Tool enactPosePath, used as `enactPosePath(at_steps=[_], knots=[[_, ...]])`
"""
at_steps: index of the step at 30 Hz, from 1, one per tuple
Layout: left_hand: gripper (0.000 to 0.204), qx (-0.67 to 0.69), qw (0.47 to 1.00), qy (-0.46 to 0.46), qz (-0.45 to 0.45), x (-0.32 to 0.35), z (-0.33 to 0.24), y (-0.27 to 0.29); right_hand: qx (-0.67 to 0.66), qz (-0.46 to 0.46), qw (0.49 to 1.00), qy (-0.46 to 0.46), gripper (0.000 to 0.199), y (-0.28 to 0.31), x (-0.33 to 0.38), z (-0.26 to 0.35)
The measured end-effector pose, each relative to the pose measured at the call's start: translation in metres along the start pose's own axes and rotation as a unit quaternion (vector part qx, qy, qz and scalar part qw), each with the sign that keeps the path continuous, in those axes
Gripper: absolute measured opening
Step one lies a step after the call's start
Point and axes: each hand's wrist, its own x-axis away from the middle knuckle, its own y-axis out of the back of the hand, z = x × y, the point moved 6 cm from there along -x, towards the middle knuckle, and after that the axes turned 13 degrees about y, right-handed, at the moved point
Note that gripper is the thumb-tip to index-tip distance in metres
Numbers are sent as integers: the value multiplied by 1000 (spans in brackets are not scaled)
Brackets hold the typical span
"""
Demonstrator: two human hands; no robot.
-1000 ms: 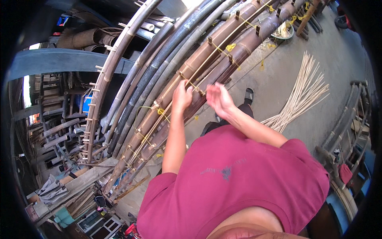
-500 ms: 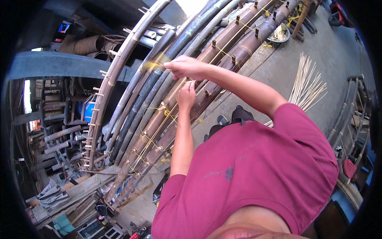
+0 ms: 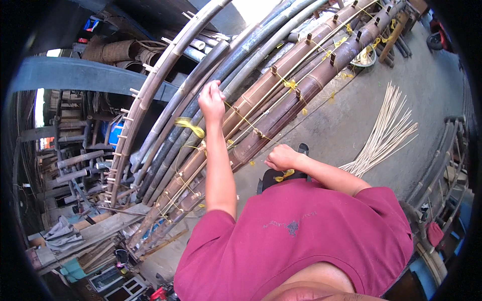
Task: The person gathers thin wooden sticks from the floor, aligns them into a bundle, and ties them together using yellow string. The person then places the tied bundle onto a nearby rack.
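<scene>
Two long brown bamboo poles (image 3: 266, 86) run diagonally side by side, with short wooden pegs standing along them. A thin yellow cord (image 3: 244, 118) slants across both poles between my hands. My left hand (image 3: 212, 103), beyond the far pole, is closed on the cord's upper end. On the near side, by my body, my right hand (image 3: 282, 157) is closed on the other end, and a yellow tuft (image 3: 285, 175) shows just below it. Beside my left forearm a loose yellow bundle of cord (image 3: 191, 125) lies over dark poles.
Several dark bamboo poles (image 3: 187, 111) lie farther left, next to a curved pole with pegs (image 3: 144, 98). Thin pale sticks (image 3: 379, 133) are spread on the concrete floor (image 3: 346, 118) at right. A round basin (image 3: 365, 56) stands near the poles' far end.
My right hand has come back from beyond the poles to the near side, close to my body. My left hand has moved up and left. The cord now stretches between them.
</scene>
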Motion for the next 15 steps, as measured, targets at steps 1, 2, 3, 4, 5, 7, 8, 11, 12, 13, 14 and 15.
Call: enactPosePath(at_steps=[1, 2, 3, 4, 5, 7, 8, 11, 12, 13, 14, 15], knots=[[23, -49, 998, -15, -34, -25, 31, 5, 52, 11, 998, 22, 41, -5, 1, 4], [24, -142, 988, -32, -52, -36, 82, 4, 54, 11, 998, 38, 38, -11, -2, 9], [25, -235, 969, -43, -64, -40, 120, -1, 62, 11, 997, 47, 38, -13, -1, 15], [28, -241, 968, -11, -73, -43, 119, -12, 74, 2, 996, 41, 38, -11, 1, 12], [30, -246, 965, 18, -88, -49, 108, -13, 90, -8, 995, 42, 38, -7, 1, 8], [35, -275, 960, 20, 37, -56, 103, -2, 124, -7, 992, 31, 32, -12, 5, 13], [36, -334, 931, 59, 135, -48, 96, 7, 126, -24, 991, 26, 31, -8, 6, 13], [53, -368, 925, 5, 95, -22, 93, 93, 138, -66, 988, -18, 19, -8, 5, 23], [58, -388, 917, 0, 89, -12, 110, 125, 152, -101, 983, -32, 22, -11, 6, 31], [63, -409, 909, -6, 81, 1, 125, 159, 166, -136, 976, -45, 27, -15, 7, 38], [61, -418, 886, 76, 184, 15, 133, 179, 144, -98, 980, -96, 34, -31, 10, 32], [60, -422, 846, 156, 284, 32, 133, 198, 108, -96, 981, -129, 33, -43, 10, 35]])
